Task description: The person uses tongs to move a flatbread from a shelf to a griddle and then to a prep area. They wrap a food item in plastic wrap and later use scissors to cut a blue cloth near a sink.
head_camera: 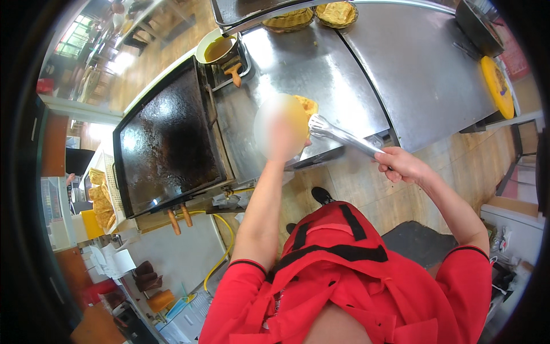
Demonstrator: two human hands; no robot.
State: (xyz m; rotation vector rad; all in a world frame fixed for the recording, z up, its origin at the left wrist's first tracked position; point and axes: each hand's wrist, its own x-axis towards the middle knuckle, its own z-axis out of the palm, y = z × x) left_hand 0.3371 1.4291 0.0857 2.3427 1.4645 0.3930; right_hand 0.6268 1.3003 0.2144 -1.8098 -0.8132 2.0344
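Observation:
My left hand is over the front part of the steel counter, mostly hidden by a round blur. A golden flatbread shows past the blur's right edge, with a fingertip just below it, and it appears to be held in this hand. My right hand grips the handle of metal tongs. The tongs reach leftward, and their scalloped tips are at the flatbread's right edge; whether they pinch it is unclear.
A dark, oily griddle lies left. Behind it stand a bowl of yellow liquid and a wooden-handled brush. Baskets line the steel counter's far edge. A black pot and yellow plate are right.

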